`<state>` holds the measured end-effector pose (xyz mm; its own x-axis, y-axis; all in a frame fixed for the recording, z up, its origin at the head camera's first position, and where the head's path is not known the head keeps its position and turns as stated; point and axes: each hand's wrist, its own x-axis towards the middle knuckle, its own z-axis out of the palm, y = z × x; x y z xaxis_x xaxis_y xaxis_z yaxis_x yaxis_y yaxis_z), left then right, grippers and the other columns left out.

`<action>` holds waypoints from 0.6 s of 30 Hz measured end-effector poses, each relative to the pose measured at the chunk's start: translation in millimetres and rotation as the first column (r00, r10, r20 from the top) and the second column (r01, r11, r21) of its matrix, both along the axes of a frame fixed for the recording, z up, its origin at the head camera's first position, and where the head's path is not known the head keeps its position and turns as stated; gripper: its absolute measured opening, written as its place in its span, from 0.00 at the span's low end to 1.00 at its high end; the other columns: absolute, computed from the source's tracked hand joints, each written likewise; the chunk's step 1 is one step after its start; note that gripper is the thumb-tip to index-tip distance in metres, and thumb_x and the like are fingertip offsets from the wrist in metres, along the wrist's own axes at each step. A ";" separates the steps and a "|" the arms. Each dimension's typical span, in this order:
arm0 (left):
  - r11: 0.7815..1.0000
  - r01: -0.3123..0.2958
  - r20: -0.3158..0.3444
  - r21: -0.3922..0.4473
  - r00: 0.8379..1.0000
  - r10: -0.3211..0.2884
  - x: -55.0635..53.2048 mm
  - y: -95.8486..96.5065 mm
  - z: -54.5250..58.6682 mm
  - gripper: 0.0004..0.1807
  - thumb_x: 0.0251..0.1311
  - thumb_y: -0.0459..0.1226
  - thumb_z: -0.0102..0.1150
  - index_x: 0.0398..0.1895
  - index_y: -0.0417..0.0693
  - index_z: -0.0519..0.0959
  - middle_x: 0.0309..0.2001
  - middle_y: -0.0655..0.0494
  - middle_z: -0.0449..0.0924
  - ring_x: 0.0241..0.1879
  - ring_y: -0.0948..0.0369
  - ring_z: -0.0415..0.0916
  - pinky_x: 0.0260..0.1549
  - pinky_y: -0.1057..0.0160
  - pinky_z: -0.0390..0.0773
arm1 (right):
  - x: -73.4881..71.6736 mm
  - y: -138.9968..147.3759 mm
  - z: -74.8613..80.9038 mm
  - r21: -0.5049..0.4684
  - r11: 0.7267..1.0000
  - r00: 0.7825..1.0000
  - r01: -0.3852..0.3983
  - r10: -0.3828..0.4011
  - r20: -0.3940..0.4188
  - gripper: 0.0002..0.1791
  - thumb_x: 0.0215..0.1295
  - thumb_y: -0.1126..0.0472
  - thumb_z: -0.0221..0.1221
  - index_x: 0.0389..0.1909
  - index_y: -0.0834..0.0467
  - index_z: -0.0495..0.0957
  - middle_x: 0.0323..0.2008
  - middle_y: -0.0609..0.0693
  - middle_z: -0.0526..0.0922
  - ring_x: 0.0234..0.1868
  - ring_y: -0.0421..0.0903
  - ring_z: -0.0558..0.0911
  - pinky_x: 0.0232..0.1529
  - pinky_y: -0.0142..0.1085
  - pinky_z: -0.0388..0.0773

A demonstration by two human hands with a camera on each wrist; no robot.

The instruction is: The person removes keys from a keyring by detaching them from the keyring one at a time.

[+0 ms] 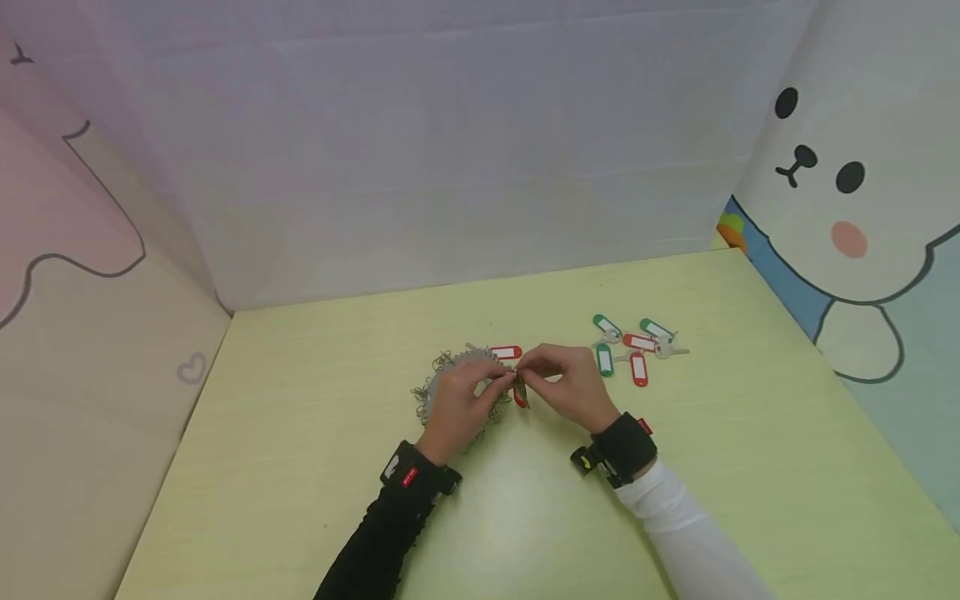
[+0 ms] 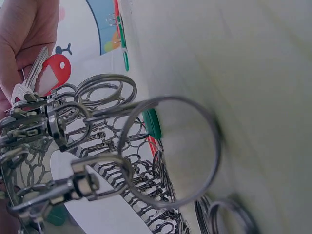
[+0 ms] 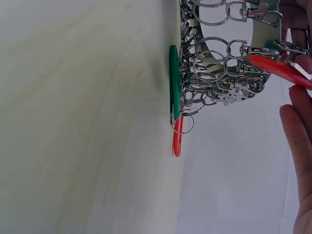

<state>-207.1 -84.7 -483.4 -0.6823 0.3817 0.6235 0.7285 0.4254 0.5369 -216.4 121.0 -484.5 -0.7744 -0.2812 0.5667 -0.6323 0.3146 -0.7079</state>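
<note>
The left hand [image 1: 467, 398] and right hand [image 1: 567, 382] meet at the right side of the ring rack [image 1: 431, 390], nearer the desk's [image 1: 300, 467] far edge than its near one. Left fingertips pinch a small metal piece [image 1: 515, 372], clip or ring being too small to tell. The right fingertips seem clamped on the head of a key [image 2: 35, 70] beside its red tag [image 2: 58, 69]. Good handling here likely means steadying the metal with the left, turning the key with the right, and avoiding neighbouring rings.
</note>
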 end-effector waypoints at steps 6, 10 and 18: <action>1.000 0.011 -0.043 -0.005 0.999 -0.011 -0.3 -0.1 -0.3 0.03 0.68 0.33 0.67 0.40 0.48 0.88 0.36 0.57 0.88 0.40 0.59 0.84 0.44 0.58 0.81 | 1.5 0.9 0.6 -0.012 1.000 1.000 -0.001 0.001 -0.007 0.07 0.63 0.72 0.69 0.37 0.57 0.88 0.33 0.51 0.91 0.34 0.45 0.91 0.36 0.37 0.88; 1.000 0.026 -0.056 -0.001 0.998 -0.026 -0.8 1.1 1.1 0.03 0.68 0.33 0.67 0.40 0.48 0.87 0.36 0.56 0.88 0.40 0.59 0.84 0.45 0.58 0.81 | 1.1 2.7 1.5 -0.021 1.000 1.000 -0.004 0.004 -0.003 0.07 0.63 0.72 0.69 0.37 0.58 0.88 0.33 0.53 0.91 0.33 0.46 0.91 0.37 0.38 0.88; 1.000 0.026 -0.036 -0.016 0.999 -0.026 -1.6 0.1 1.3 0.03 0.69 0.34 0.65 0.40 0.48 0.87 0.35 0.57 0.87 0.38 0.61 0.82 0.43 0.59 0.79 | 3.0 2.0 7.2 -0.010 1.000 1.000 -0.004 0.004 0.005 0.06 0.61 0.72 0.70 0.36 0.58 0.88 0.33 0.52 0.91 0.33 0.46 0.91 0.36 0.36 0.87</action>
<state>-208.7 -84.6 -482.1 -0.6490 0.4086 0.6418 0.7585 0.4140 0.5033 -213.5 123.0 -477.3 -0.7761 -0.2788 0.5656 -0.6301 0.3051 -0.7141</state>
